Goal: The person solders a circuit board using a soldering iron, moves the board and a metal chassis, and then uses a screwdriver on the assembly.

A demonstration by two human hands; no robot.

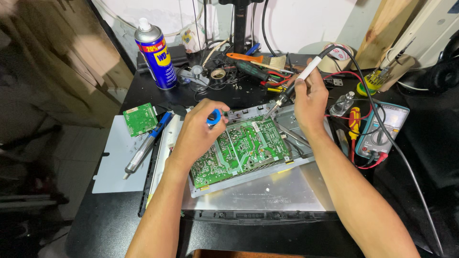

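Right hand (311, 98) is gripping soldering iron (294, 86); long axis running diagonally, tip pointing down-left at far edge of green circuit board (241, 150). Left hand (198, 131) is pinching blue solder spool (214, 117) just beside board.

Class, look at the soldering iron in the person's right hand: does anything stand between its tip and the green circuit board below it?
Nothing visible does. The right hand holds the soldering iron with its tip just above the top edge of the green circuit board. The left hand, holding a blue spool, stays off to the side.
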